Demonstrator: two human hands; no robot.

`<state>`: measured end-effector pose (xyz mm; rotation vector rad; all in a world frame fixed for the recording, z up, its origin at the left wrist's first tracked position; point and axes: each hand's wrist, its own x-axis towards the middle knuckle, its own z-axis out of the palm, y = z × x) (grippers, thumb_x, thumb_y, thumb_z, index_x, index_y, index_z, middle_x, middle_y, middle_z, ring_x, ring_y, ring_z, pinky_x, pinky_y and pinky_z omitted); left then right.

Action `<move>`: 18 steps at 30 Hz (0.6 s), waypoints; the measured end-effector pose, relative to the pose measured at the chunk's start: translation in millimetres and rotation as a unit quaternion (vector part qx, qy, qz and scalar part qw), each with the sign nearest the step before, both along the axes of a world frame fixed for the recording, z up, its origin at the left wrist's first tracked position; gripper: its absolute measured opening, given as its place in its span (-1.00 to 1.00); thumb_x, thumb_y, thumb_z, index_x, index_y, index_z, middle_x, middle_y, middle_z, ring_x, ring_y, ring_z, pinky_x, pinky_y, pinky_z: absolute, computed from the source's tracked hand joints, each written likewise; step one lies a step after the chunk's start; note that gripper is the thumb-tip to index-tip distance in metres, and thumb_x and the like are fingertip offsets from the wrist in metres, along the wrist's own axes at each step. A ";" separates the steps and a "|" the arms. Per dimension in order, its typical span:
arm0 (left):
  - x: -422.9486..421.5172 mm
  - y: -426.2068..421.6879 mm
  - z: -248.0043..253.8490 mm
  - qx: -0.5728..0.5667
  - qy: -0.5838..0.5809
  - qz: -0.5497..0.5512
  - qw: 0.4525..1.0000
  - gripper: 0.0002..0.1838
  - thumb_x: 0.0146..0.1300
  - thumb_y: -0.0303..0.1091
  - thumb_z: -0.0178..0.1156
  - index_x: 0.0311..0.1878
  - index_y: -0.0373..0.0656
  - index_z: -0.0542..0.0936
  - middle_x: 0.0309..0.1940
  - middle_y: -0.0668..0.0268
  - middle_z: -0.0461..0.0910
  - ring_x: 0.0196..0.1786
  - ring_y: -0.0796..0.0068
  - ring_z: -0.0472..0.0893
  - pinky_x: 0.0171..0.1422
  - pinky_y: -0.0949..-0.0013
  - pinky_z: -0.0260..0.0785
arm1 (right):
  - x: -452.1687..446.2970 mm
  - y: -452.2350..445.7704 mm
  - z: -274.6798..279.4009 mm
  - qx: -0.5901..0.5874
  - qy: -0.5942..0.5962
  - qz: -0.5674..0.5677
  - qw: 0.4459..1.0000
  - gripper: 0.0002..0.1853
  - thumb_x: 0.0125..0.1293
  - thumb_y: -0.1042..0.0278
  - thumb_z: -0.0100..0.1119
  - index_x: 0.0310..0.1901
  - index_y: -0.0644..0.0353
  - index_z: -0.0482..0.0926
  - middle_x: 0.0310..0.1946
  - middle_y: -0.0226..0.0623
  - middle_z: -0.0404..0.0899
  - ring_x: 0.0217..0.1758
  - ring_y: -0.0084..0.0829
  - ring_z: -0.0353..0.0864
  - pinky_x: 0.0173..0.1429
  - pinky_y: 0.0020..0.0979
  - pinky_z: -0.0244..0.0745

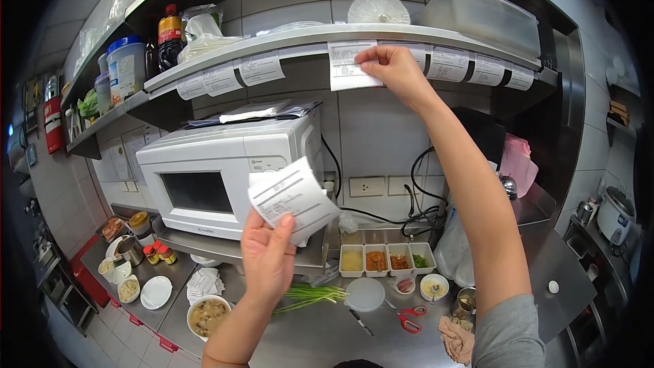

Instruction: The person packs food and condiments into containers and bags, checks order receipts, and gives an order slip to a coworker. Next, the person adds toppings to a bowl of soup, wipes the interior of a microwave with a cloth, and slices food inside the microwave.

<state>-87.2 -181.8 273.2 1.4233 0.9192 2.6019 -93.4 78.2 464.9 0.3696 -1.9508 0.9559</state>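
A pale tiled wall [378, 136] rises behind the back edge of the steel desk [310, 341], with a power outlet [366, 187] set into it. A long metal shelf [300, 35] spans the wall above the desk. Past the desk's left edge lies a light, tiled floor [119, 341].

Can't read the receipts [289, 197] in the left hand [269, 249], print's too tiny, and they hide some of the microwave [204, 157]. Right hand [398, 71] covers part of the slip [344, 76] at the shelf's front edge [306, 37]. Grey sleeve [507, 334] runs out of frame.
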 end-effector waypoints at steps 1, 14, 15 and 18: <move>0.5 3.5 -4.0 -0.005 0.000 0.005 1.000 -0.57 0.28 -0.48 0.06 0.21 -0.27 0.27 0.09 0.16 0.46 0.15 0.40 0.46 0.26 0.26 0.31 | 1.0 -3.3 0.8 0.004 -0.006 -0.008 1.000 -0.82 0.18 0.50 0.15 -0.17 0.30 0.60 -0.33 -0.37 0.58 -0.27 -0.64 0.49 -0.16 -0.57 0.40; 1.7 15.7 -36.6 -0.154 0.101 0.081 0.980 -0.62 0.33 -0.36 0.03 0.16 -0.30 0.32 0.05 0.21 0.47 0.13 0.44 0.43 0.26 0.33 0.23 | 85.8 -89.3 -166.7 0.040 -0.090 0.093 0.991 -0.62 0.15 0.24 0.28 -0.09 0.33 0.48 -0.11 -0.15 0.57 -0.04 -0.33 0.55 0.11 -0.33 0.36; -4.0 16.3 -42.1 -0.171 0.045 0.000 0.984 -0.60 0.34 -0.27 0.03 0.16 -0.29 0.33 0.04 0.21 0.47 0.12 0.45 0.44 0.25 0.33 0.23 | 90.7 -90.9 -173.6 0.087 -0.093 0.036 0.991 -0.70 0.12 0.33 0.26 -0.16 0.29 0.48 -0.21 -0.22 0.57 -0.12 -0.32 0.55 0.04 -0.32 0.37; -21.3 15.1 -53.5 -0.235 -0.081 -0.157 0.956 -0.50 0.33 -0.03 0.00 0.12 -0.27 0.38 0.00 0.24 0.50 0.07 0.49 0.46 0.21 0.33 0.23 | 103.4 -88.5 -187.0 0.318 -0.039 -0.066 0.945 -0.81 0.02 0.47 0.22 -0.27 0.19 0.51 -0.38 -0.35 0.54 -0.28 -0.36 0.54 -0.09 -0.33 0.37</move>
